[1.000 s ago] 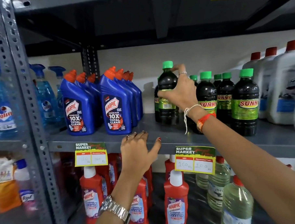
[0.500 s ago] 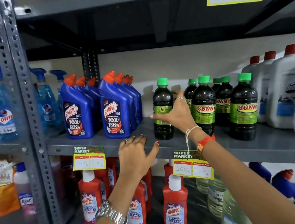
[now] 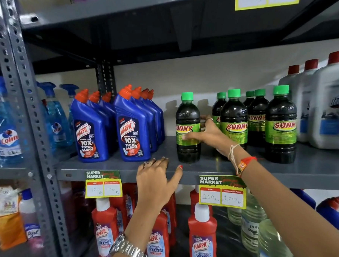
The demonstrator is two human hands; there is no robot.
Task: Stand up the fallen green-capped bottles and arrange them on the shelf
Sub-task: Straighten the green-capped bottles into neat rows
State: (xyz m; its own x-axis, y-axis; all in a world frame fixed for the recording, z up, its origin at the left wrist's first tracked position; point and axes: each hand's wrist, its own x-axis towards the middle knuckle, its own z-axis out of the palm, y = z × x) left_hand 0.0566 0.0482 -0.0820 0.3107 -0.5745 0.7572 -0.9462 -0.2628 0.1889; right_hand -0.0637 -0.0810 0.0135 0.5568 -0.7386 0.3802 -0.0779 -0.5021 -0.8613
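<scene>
A dark bottle with a green cap [image 3: 187, 114] stands upright on the grey shelf [image 3: 306, 173], its SUNNY label facing front, left of the others. My right hand [image 3: 210, 135] wraps its lower right side, thumb across the label and fingers behind. Several more green-capped bottles [image 3: 234, 113] stand upright in a group to the right, the nearest one [image 3: 280, 121] at the front. My left hand [image 3: 157, 179] rests flat on the shelf's front edge with fingers apart and nothing in it.
Blue Harpic bottles [image 3: 131, 130] fill the shelf to the left, white jugs with red caps [image 3: 327, 109] the right. Blue spray bottles [image 3: 55, 121] stand beyond the perforated post [image 3: 28, 115]. Red Harpic bottles [image 3: 202, 235] sit below, behind price tags [image 3: 222, 193].
The bottle in my right hand came down from the air onto the shelf and turned so its label faces front. My grip slid from its neck to its body. The left hand stayed put.
</scene>
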